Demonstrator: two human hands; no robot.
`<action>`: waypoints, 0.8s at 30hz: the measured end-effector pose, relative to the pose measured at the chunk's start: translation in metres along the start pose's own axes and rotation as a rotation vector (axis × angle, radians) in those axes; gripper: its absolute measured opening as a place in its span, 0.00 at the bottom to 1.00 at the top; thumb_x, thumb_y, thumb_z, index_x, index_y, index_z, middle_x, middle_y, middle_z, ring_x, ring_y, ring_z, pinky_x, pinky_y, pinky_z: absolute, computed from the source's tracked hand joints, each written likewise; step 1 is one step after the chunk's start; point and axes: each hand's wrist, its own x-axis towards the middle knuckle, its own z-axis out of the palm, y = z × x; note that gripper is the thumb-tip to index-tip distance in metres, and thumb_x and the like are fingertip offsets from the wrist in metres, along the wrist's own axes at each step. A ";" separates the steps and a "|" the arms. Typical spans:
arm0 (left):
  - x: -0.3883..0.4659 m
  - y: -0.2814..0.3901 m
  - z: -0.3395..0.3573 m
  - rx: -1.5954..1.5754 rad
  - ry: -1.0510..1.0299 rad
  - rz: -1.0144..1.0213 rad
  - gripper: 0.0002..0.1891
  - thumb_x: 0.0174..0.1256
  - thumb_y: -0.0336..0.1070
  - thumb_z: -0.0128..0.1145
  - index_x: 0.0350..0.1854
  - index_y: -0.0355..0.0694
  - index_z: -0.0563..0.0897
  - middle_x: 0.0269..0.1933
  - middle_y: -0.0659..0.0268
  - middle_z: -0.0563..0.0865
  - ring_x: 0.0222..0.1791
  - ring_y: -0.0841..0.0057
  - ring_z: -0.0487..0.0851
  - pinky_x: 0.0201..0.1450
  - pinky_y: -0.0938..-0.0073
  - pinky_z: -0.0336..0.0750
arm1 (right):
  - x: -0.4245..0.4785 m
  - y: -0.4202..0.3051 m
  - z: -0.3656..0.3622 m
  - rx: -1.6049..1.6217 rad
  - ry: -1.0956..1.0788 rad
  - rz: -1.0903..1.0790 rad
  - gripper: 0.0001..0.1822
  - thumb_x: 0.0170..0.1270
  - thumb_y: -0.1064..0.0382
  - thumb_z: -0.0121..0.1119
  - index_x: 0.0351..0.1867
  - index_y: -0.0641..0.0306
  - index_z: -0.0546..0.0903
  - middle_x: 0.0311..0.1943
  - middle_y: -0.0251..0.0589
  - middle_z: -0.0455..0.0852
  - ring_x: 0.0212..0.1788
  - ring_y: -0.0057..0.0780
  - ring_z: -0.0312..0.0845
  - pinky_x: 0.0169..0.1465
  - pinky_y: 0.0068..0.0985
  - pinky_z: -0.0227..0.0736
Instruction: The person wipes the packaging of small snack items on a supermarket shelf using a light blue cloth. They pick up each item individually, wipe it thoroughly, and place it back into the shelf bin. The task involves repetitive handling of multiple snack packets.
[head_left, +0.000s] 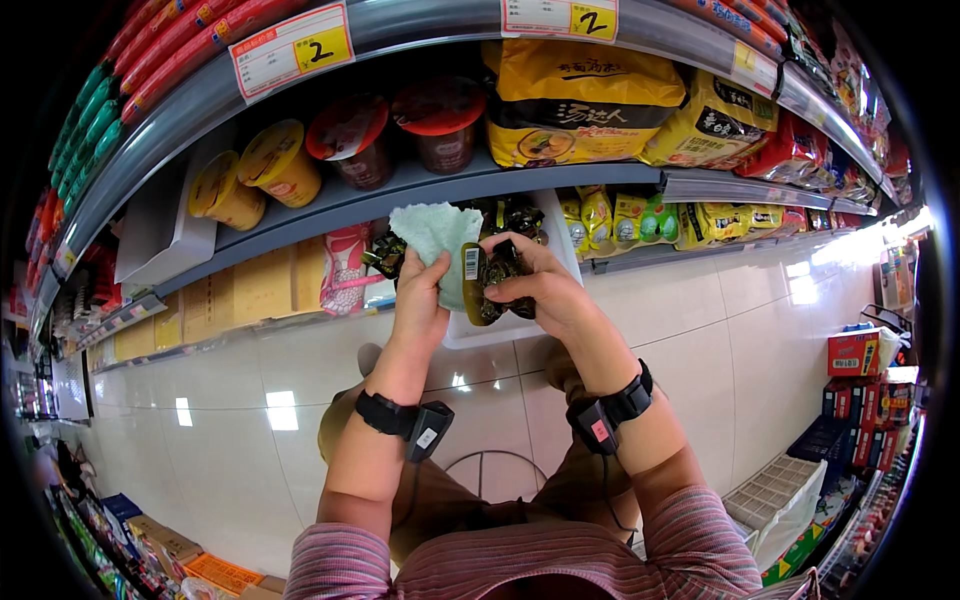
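A pale green cloth (439, 229) is gripped in my left hand (421, 292), its loose end spread upward past the fingers. My right hand (541, 285) holds a dark, shiny food packet (495, 292) with a barcode on its olive-coloured edge. The cloth's lower part lies against the packet's left side. Beneath both hands is a white plastic bin (561, 240), partly covered by my hands and arms. More dark packets (517, 216) show behind the cloth and my right hand.
Cup noodles (281, 165) and a large yellow noodle bag (585, 105) stand on the shelf ahead. A pink patterned package (345, 270) sits lower left, yellow packets (637, 221) lower right. A white basket (776, 495) and stacked red boxes (862, 405) are on the right.
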 end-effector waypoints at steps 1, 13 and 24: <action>0.000 0.000 0.000 0.021 -0.006 0.017 0.20 0.62 0.30 0.45 0.58 0.39 0.63 0.54 0.62 0.74 0.53 0.71 0.73 0.55 0.70 0.68 | 0.001 0.001 0.000 -0.014 0.011 0.010 0.21 0.42 0.79 0.55 0.43 0.64 0.74 0.34 0.33 0.78 0.35 0.20 0.72 0.38 0.15 0.66; -0.006 0.021 -0.001 -0.026 -0.033 -0.115 0.18 0.58 0.28 0.53 0.51 0.35 0.70 0.46 0.64 0.78 0.46 0.75 0.77 0.48 0.76 0.71 | 0.006 0.001 -0.011 0.147 0.176 0.057 0.18 0.46 0.76 0.53 0.43 0.62 0.73 0.33 0.36 0.79 0.31 0.24 0.76 0.30 0.21 0.70; -0.003 0.021 -0.010 0.720 0.112 0.494 0.11 0.53 0.24 0.52 0.40 0.35 0.74 0.35 0.66 0.79 0.36 0.82 0.75 0.42 0.81 0.69 | 0.001 0.006 0.001 0.052 -0.077 0.031 0.26 0.40 0.76 0.55 0.48 0.64 0.73 0.40 0.38 0.75 0.39 0.25 0.72 0.41 0.19 0.69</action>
